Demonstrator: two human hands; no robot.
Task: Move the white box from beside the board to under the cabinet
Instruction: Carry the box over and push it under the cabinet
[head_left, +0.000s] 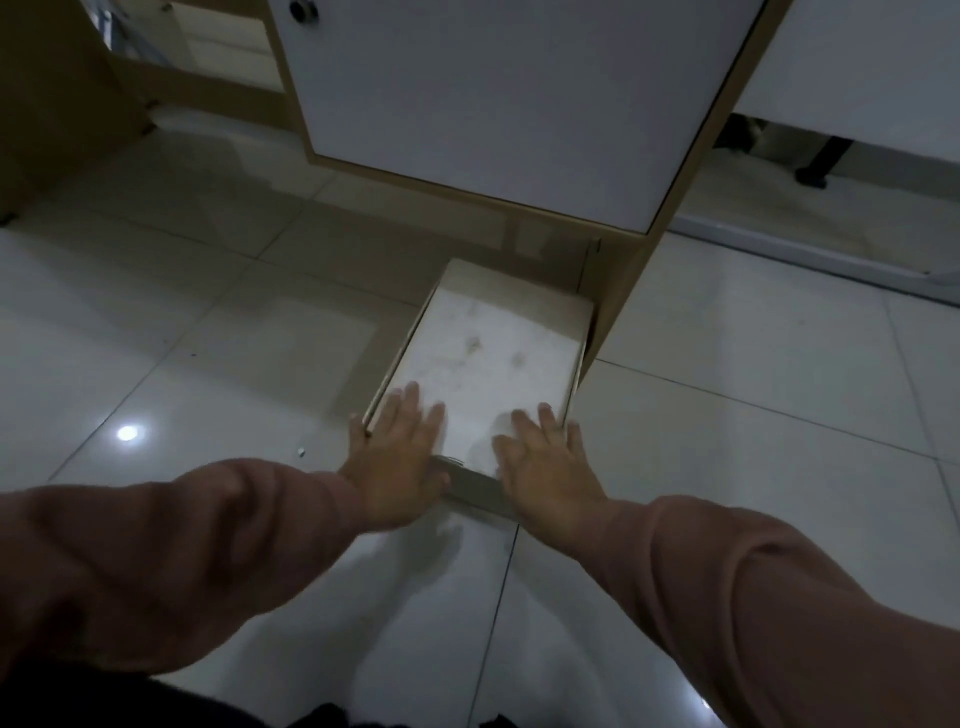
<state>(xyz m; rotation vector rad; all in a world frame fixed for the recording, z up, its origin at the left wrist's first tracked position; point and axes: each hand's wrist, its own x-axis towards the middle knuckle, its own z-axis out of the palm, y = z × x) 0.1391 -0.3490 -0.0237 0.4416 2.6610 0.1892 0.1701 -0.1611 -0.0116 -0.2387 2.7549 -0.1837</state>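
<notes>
The white box (483, 358) lies on the tiled floor (208, 322), its far end under the cabinet (498, 93). The left hand (402, 457) and right hand (545, 465) press flat on its near end, fingers spread, gripping nothing

We looked down on a glossy floor of pale tiles (218, 332) crossed by thin dark grout lines, and a round glint of lamp light (127, 433) sat on it at the left with a tiny speck of debris (300, 452) just beside. Up in the far left corner we caught brown wooden furniture (62, 78), too dim to tell apart. At the upper right a dark furniture leg (821, 161) stood on the floor.
</notes>
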